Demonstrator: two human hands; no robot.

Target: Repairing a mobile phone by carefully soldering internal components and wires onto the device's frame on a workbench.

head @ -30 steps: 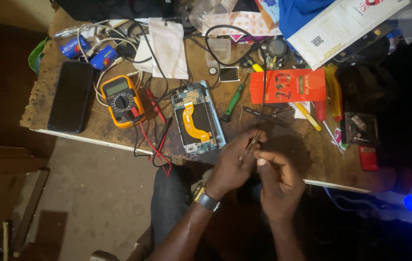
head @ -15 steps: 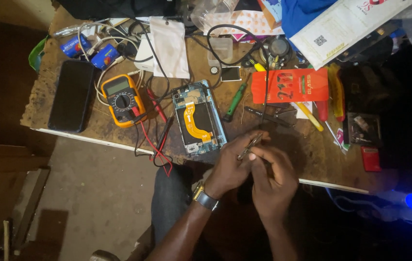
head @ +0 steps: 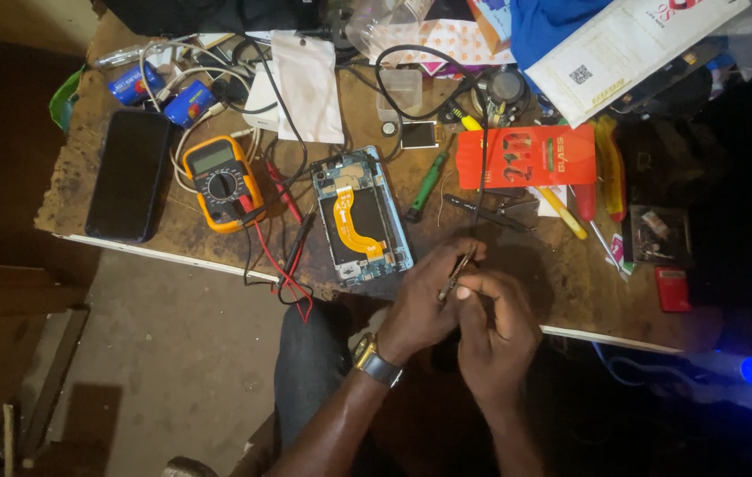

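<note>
Over the last second the two hands have drawn tighter together at lower centre of the frame, the right hand (head: pixel 499 340) sliding in until its fingertips meet the slim, dark metal tool (head: pixel 457 272) that the left hand (head: pixel 424 305) pinches, so the work now looks like fine two-handed handling off the board. Both hands are closed on that tool, fingers together around it, just right of the opened blue-framed phone with the orange flex cable (head: pixel 361 216), which lies untouched beside the yellow multimeter (head: pixel 221 181).

Worn wooden table (head: pixel 570 283) — multimeter (head: pixel 221 182), opened phone (head: pixel 362 216), black phone (head: pixel 129 175).
</note>
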